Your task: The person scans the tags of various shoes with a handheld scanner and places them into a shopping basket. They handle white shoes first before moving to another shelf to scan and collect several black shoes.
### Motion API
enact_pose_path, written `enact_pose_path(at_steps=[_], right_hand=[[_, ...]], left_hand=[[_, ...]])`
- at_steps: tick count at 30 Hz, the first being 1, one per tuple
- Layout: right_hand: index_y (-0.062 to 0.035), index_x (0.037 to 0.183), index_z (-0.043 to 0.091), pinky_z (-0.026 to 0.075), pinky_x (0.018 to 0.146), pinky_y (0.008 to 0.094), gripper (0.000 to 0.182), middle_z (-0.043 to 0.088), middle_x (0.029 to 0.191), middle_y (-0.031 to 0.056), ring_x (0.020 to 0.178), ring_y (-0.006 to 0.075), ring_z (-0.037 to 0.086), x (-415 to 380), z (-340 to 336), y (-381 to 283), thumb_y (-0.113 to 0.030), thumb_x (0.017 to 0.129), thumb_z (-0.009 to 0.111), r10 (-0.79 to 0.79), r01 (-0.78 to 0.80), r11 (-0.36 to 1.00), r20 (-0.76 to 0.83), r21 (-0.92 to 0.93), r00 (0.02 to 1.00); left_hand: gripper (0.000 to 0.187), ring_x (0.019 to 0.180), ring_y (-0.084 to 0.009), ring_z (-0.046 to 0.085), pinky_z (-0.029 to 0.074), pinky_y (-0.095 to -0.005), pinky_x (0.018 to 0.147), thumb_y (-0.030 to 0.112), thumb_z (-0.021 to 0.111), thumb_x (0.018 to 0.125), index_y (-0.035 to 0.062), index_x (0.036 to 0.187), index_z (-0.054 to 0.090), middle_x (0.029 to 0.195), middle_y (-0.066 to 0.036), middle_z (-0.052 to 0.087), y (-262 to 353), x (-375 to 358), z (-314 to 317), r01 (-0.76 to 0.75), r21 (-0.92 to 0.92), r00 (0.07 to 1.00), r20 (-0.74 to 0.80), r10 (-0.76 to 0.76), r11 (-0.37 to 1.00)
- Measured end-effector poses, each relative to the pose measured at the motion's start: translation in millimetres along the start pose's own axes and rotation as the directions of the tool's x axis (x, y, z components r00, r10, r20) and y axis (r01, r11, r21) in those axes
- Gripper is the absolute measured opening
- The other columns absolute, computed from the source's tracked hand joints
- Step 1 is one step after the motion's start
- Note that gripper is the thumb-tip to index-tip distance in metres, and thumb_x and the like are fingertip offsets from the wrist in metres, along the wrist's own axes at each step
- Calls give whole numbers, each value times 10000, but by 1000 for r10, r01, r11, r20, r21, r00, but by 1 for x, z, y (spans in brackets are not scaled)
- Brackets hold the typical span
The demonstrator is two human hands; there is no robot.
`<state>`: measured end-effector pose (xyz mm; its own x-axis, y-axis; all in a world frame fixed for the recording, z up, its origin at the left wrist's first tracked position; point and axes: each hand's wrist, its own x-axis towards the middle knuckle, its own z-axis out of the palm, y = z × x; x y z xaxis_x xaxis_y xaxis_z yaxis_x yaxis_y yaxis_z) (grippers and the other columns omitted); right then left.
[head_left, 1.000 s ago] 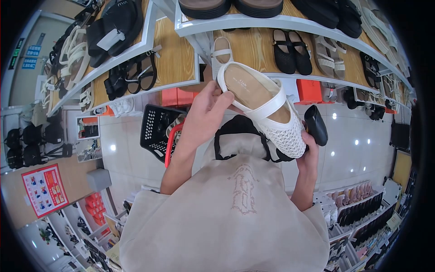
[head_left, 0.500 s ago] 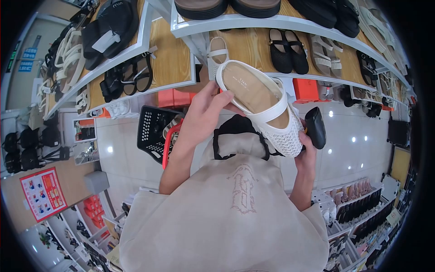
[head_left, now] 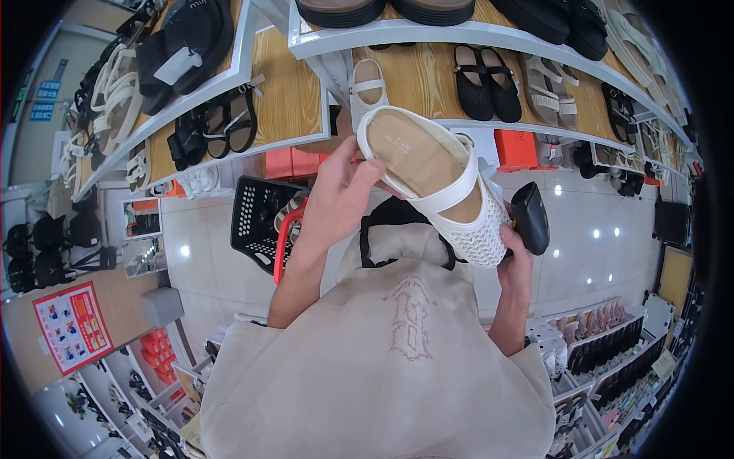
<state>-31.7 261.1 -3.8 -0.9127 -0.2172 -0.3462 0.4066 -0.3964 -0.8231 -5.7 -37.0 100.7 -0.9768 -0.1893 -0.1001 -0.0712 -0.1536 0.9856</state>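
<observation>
A white Mary Jane shoe (head_left: 421, 156) with a woven toe, a smooth strap and a tan insole is held up before my chest, its inside facing me. My left hand (head_left: 342, 190) grips it at the heel, thumb on the rim and fingers behind. My right hand (head_left: 517, 258) is closed beside the woven toe, around the lower part of a glossy black rounded object (head_left: 531, 218) whose kind I cannot make out. Its thumb lies close to the toe. A similar white shoe (head_left: 368, 90) stands on the shelf behind the heel.
Wooden shelves with white edges (head_left: 428, 92) carry black shoes (head_left: 487, 83) and several sandals. Below them are red boxes (head_left: 517, 151). A black basket (head_left: 255, 222) with a red handle (head_left: 287, 236) stands left of my left forearm, with footwear inside. Low racks (head_left: 604, 344) stand at the right.
The white shoe has shifted slightly left and down, with my left hand moving along with it. My right hand and the black object have barely moved.
</observation>
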Motion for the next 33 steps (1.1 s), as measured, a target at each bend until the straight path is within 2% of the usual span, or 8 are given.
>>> enact_pose_path(at_steps=[5, 8, 11, 14, 16, 18, 30, 33], right_hand=[[47, 1363, 537, 475, 1001, 376, 582, 606, 1295, 119, 1141, 209, 596, -8, 15, -3, -55, 827, 740, -83, 83, 994, 9, -64, 997], [54, 1345, 560, 513, 899, 338, 579, 643, 1182, 97, 1016, 187, 624, -17, 34, -12, -72, 816, 760, -166, 159, 838, 33, -522, 986], [57, 1334, 579, 482, 667, 331, 715, 619, 840, 120, 708, 250, 590, -5, 46, -18, -86, 662, 773, -490, 786, 248, 626, -567, 606], [49, 1336, 581, 458, 632, 351, 751, 606, 798, 118, 658, 275, 548, -2, 47, -10, -109, 626, 765, -432, 833, 97, 731, -545, 528], [51, 1349, 570, 483, 666, 348, 753, 631, 827, 107, 696, 278, 583, -7, 44, -2, -117, 644, 776, -386, 823, 116, 738, -556, 554], [42, 1287, 611, 503, 714, 328, 621, 661, 865, 104, 752, 246, 624, -18, 51, 7, -59, 694, 764, -385, 607, 545, 470, -579, 794], [-7, 1066, 680, 506, 737, 284, 263, 676, 907, 30, 761, 126, 628, 46, 29, 58, -137, 860, 782, 9, -6, 958, 8, -285, 1000], [-46, 1141, 659, 505, 709, 298, 313, 635, 958, 23, 768, 125, 613, 105, 27, 78, -175, 876, 766, 51, -40, 973, 41, -226, 998]], left_hand=[[354, 1037, -157, 642, 518, -306, 919, 187, 475, 1028, -69, 1265, 536, 1158, -110, 645, -16, 5, -5, -7, 13, 999, -46, 7, 1000], [408, 1073, -135, 622, 480, -293, 956, 300, 472, 1059, -39, 1267, 559, 1169, -90, 643, -35, 14, 1, 148, -101, 974, -157, -163, 984], [468, 1054, -146, 641, 512, -311, 922, 403, 509, 1050, 1, 1286, 548, 1172, -88, 644, -61, 24, -1, 148, -316, 969, -143, -201, 937], [478, 1033, -158, 657, 535, -327, 892, 436, 537, 1031, 25, 1276, 546, 1165, -90, 648, -77, 25, -2, 148, -513, 969, -97, -228, 846], [488, 1024, -165, 664, 545, -336, 877, 454, 553, 1019, 34, 1268, 546, 1160, -93, 651, -89, 24, -4, 151, -569, 972, -63, -227, 808], [478, 1066, -165, 647, 536, -346, 908, 414, 544, 1030, 27, 1311, 535, 1194, -70, 646, -98, 26, -4, 133, -581, 973, -76, -217, 803], [546, 1091, -195, 640, 517, -300, 919, 438, 581, 1005, 1, 1332, 548, 1261, -100, 634, -142, 86, -32, 220, -396, 963, -58, -264, 891], [463, 1153, -223, 610, 488, -342, 977, 353, 604, 993, 11, 1304, 573, 1276, -134, 623, -156, 112, -52, 168, 65, 968, -200, -152, 984]])
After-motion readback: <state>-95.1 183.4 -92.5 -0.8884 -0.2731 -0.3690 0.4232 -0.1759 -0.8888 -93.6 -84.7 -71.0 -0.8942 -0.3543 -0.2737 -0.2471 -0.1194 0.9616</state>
